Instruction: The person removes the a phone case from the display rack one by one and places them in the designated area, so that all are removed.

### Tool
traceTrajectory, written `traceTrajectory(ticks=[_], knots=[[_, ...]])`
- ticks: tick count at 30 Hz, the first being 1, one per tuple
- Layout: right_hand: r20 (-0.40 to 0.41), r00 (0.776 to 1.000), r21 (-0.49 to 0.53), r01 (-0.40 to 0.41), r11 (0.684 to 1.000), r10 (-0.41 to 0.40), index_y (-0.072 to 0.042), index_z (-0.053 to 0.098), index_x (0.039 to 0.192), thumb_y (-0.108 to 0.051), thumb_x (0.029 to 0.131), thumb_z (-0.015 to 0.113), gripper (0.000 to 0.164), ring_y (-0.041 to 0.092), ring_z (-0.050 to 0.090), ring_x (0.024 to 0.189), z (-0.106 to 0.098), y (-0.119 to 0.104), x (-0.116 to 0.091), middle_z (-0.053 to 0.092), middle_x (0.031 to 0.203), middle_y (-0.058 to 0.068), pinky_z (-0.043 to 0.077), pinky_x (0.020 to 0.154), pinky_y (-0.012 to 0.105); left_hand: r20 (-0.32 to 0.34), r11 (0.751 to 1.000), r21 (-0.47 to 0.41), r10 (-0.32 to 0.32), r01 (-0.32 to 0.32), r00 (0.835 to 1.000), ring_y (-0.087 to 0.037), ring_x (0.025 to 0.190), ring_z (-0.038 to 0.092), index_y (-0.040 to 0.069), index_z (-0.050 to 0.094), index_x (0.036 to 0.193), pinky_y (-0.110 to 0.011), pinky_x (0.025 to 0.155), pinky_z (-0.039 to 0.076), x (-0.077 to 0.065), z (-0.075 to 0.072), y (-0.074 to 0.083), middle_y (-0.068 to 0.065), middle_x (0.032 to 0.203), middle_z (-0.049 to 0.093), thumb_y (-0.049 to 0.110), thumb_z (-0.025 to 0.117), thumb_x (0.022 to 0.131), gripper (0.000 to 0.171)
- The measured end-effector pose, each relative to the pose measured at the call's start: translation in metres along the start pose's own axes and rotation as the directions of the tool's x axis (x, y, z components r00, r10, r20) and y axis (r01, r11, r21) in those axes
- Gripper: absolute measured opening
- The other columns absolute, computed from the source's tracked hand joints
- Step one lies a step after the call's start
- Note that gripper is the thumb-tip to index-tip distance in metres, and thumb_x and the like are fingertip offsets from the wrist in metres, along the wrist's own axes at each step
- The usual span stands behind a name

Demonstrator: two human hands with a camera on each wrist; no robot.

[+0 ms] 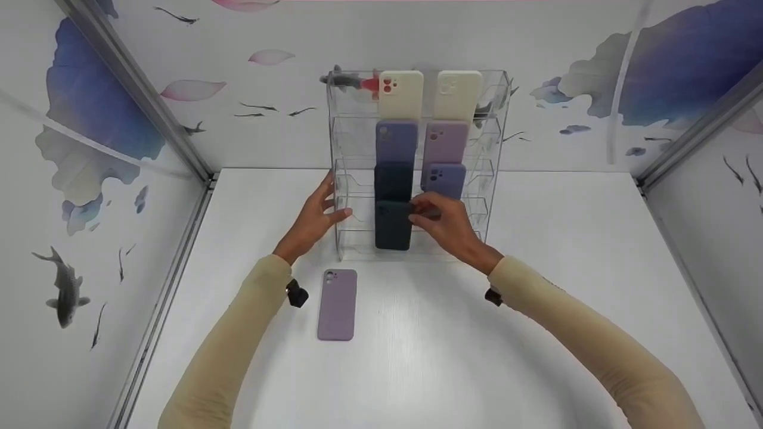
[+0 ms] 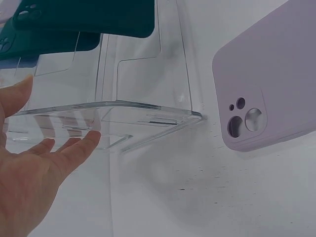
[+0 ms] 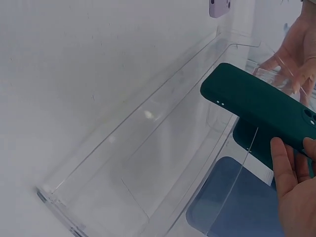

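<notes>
My right hand [image 1: 444, 226] pinches the edge of a dark green phone case [image 1: 393, 226], held at the lower left column of a clear acrylic display rack [image 1: 357, 244]. In the right wrist view that green case [image 3: 252, 96] tilts over the rack, in front of another dark green case [image 3: 254, 140] and a blue case [image 3: 237, 197]. My left hand [image 1: 310, 223] is at the rack's left side, its fingers [image 2: 79, 150] spread along the outer face of the side panel and its thumb over the front edge. A mauve phone case [image 1: 337, 305] lies on the table before the rack.
Higher tiers hold two cream cases, the left one [image 1: 400, 95] with a reddish camera area, plus a blue-violet case [image 1: 396, 143], a lilac case [image 1: 446, 142] and another blue-violet case [image 1: 447, 180]. The white table [image 1: 566, 238] meets printed wall panels with metal posts [image 1: 143, 83].
</notes>
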State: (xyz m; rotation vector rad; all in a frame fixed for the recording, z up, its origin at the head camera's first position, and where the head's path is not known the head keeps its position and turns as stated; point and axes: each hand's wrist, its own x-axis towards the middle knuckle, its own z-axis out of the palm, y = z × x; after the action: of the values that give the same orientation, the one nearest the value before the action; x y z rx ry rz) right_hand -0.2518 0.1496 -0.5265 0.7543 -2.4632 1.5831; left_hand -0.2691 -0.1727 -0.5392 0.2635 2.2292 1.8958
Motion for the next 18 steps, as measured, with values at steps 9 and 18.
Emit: traceTrajectory(ticks=[9,18], knots=[[-0.022,0.999,0.054,-0.022,0.998,0.023,-0.004,0.078,0.126,0.003,0.097,0.082,0.030,0.026,0.078,0.101,-0.010,-0.012,-0.006,0.078,0.113,0.011,0.064,0.087,0.027,-0.010,1.000,0.009,0.001,-0.001,1.000,-0.038,0.159,0.041,0.027,0.009,0.179,-0.056,0.125,0.042,0.000,0.000,0.001,-0.012,0.183,0.022,0.011,0.076,0.106,0.101],[0.000,1.000,0.048,-0.015,0.999,0.015,-0.004,0.078,0.125,0.000,0.097,0.083,0.029,0.023,0.079,0.101,-0.011,-0.020,-0.020,0.079,0.114,0.009,0.066,0.085,0.030,-0.014,0.999,0.040,0.002,-0.001,1.000,-0.040,0.159,0.041,0.028,0.010,0.180,-0.055,0.125,0.042,0.001,0.001,0.001,-0.017,0.182,0.022,0.011,0.076,0.105,0.101]])
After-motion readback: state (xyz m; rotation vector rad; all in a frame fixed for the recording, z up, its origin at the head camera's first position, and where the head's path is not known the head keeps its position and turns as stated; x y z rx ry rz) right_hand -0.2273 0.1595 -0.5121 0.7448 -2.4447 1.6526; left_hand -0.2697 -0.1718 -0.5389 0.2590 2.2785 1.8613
